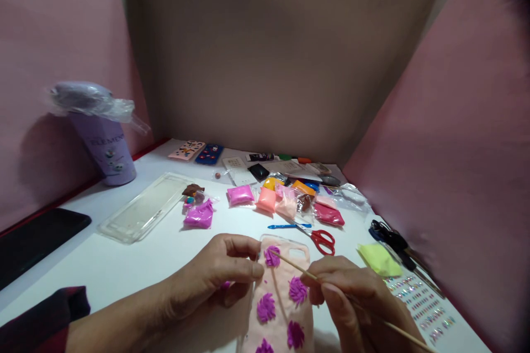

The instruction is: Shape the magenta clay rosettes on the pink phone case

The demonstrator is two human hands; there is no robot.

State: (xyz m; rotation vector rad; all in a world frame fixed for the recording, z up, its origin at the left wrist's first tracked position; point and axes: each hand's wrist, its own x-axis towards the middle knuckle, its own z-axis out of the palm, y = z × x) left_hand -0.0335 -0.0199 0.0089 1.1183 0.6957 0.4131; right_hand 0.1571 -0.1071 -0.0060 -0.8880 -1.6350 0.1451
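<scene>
A phone case covered in pale peach clay lies in front of me, with several purple clay flowers on it. My left hand grips its upper left edge between thumb and fingers. Between the fingers of my right hand is a thin wooden skewer. Its tip touches the top left clay flower. The lower end of the case runs out of view. Just beyond the case lie red-handled scissors and a blue modelling tool.
Packets of coloured clay lie across the middle. To the left are a clear phone case, a dark phone and a purple tumbler. A yellow packet and gem stickers lie at right.
</scene>
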